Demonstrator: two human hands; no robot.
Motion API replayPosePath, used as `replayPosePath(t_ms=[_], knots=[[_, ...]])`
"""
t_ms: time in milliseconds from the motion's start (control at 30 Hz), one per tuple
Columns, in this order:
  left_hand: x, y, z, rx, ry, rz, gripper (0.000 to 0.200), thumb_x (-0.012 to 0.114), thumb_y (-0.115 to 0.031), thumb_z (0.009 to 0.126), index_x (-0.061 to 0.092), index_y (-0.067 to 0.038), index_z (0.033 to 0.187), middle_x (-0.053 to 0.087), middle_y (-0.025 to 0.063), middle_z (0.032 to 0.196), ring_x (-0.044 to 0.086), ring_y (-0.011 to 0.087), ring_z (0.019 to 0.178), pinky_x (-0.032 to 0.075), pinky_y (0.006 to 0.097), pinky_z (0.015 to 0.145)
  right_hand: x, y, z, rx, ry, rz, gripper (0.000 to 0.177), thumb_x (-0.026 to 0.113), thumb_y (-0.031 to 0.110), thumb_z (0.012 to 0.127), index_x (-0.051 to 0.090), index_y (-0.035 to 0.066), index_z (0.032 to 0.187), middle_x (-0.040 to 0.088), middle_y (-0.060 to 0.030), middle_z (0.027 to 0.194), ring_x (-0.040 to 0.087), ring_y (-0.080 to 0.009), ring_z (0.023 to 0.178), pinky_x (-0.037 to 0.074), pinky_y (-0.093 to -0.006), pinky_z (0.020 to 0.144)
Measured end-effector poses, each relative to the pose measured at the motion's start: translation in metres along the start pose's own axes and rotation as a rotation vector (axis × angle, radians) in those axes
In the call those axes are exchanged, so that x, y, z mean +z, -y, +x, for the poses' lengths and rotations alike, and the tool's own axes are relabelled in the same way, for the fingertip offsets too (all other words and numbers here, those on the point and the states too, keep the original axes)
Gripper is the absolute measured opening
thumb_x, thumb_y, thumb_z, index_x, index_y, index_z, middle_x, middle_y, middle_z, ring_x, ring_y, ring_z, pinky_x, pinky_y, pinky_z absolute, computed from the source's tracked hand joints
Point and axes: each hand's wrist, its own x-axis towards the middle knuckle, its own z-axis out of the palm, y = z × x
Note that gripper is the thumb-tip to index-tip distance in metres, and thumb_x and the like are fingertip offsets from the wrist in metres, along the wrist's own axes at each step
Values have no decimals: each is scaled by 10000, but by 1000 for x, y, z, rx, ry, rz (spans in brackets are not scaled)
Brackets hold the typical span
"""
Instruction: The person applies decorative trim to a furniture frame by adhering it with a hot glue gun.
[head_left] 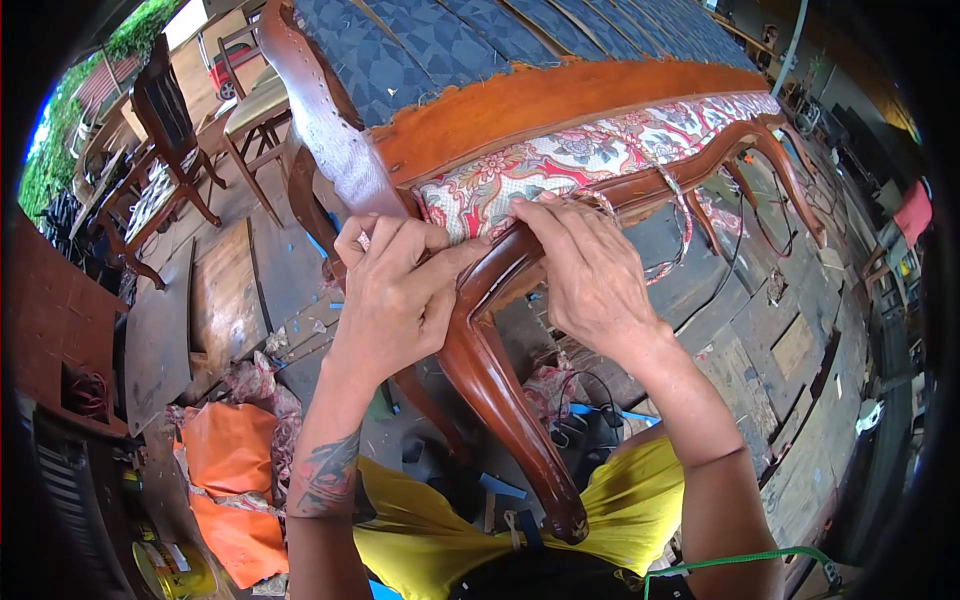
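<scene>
A carved wooden seat frame (490, 285) stands before me, its seat covered in red and white floral fabric (560, 160). At the near corner my left hand (395, 285) is closed, its index finger and thumb pinching at the fabric edge beside the wood. Curved over the front rail, my right hand (600, 275) has its fingers together and their tips pressed along the same edge. A floral piping cord (688, 225) loops out from beside the right hand and hangs over the rail. What lies under the fingertips is mostly hidden.
Blue patterned fabric (440, 45) covers the backrest. A wooden chair (165, 160) stands at the left. An orange bundle (235, 480) lies on the floor near a yellow container (175, 570). Boards (225, 295) and scraps are scattered around. A curved front leg (520, 430) reaches between my knees.
</scene>
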Motion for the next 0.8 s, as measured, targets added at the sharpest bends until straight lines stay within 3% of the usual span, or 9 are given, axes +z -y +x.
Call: replayPosePath(t_ms=[333, 467, 533, 800], knots=[[-1, 0, 1, -2, 13, 9, 432, 754, 18, 852, 848, -168, 1231, 650, 27, 1016, 607, 245, 1019, 341, 446, 1059, 4, 1, -2, -61, -14, -45, 559, 692, -47, 815, 690, -24, 1373, 665, -167, 1386, 655, -383, 1310, 523, -523, 1154], [-2, -2, 2, -17, 44, 20, 467, 746, 18, 855, 844, -176, 1269, 631, 27, 1004, 607, 244, 1017, 339, 447, 1060, 4, 4, -1, -31, -19, -58, 582, 713, -70, 802, 711, 22, 1377, 693, -151, 1371, 680, -381, 1292, 542, -518, 1135], [-2, -1, 2, -12, 38, 16, 477, 745, 20, 853, 842, -178, 1277, 625, 27, 1000, 607, 241, 1017, 338, 447, 1061, 4, 2, -2, -53, 8, -77, 580, 696, -41, 804, 688, -21, 1384, 664, -166, 1396, 631, -379, 1352, 500, -526, 1180], [-1, -1, 3, -8, 45, 18, 499, 740, 25, 845, 837, -176, 1291, 617, 28, 996, 609, 237, 1015, 337, 451, 1063, 6, 2, -4, -50, 14, -73, 599, 696, -38, 803, 684, -25, 1402, 660, -169, 1425, 623, -380, 1369, 494, -523, 1185]])
